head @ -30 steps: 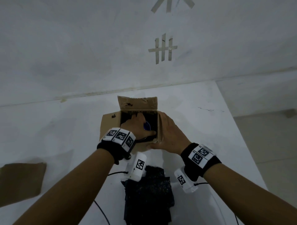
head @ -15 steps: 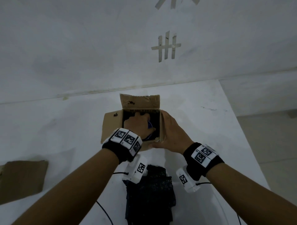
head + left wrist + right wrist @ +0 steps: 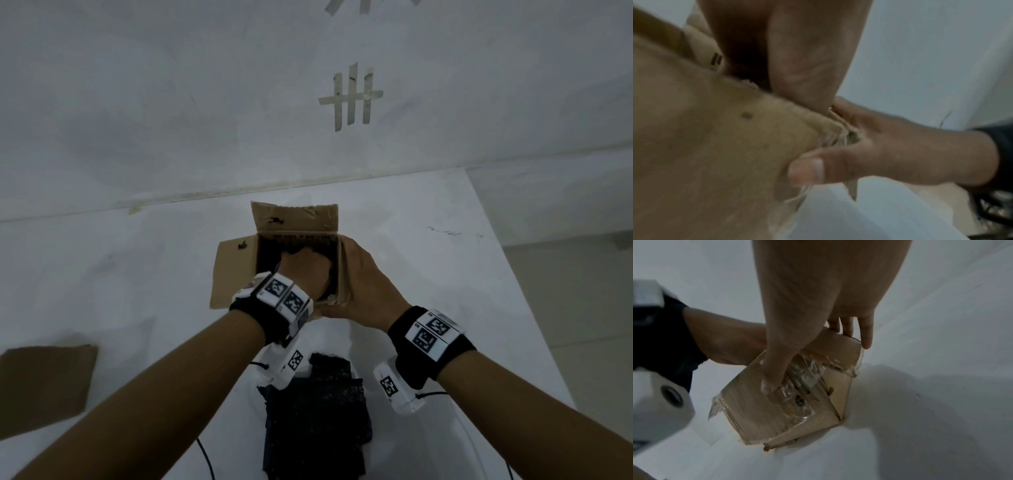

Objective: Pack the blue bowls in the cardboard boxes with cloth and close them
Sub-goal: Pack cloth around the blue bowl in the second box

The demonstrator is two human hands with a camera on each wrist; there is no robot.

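Deeper goes the left hand [image 3: 303, 270] now: a moment ago a sliver of blue bowl peeked out beside it, and that blue has vanished under knuckles and dark cloth. Down inside the cardboard box [image 3: 236, 270] it works, fingers out of sight below the rim, so whether they are curled on the cloth or pressing flat I cannot tell. The bowl itself is not visible at all; my read is that it sits at the bottom, beneath the hand.

Over to the right hand [image 3: 364, 284], which steadies the box from outside: the right wrist view shows the thumb [image 3: 772, 379] planted on the taped near wall and the straight fingers [image 3: 865, 332] reaching round the far corner, a wide clasp holding the box in place on the white table [image 3: 445, 274]. Three flaps are seen, all open: far one upright, left one splayed out, near one hanging down.

Spare dark cloth [image 3: 315, 418] waits near the person's body, and another piece of cardboard [image 3: 44, 387] lies well off to the left.

To do this step well, tuck the padding evenly round the bowl's sides, keep the right hand bracing so the walls don't bow, and leave nothing bulging above the rim before folding flaps
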